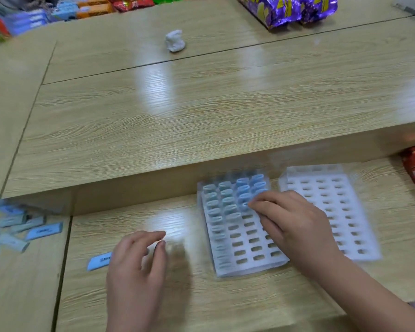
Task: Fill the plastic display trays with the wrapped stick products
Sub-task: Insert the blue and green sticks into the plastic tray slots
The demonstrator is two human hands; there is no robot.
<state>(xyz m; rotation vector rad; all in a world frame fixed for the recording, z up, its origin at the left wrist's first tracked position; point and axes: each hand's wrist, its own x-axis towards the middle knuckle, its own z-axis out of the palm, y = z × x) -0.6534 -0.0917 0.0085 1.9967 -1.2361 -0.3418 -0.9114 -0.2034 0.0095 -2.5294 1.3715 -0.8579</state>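
White slotted plastic tray (225, 267): lay beneath right hand; far rows filled, near slots empty.
Second white slotted tray (331, 212): sat just right, unfilled.
Pile of blue wrapped sticks (17, 228): lay far left.
Right hand (295, 226): fingertips at filled rows' edge; grip blurred, untellable.
Left hand (137, 267): hovered loosely curled, empty, beside flat blue stick (98, 259), long axis left-right.
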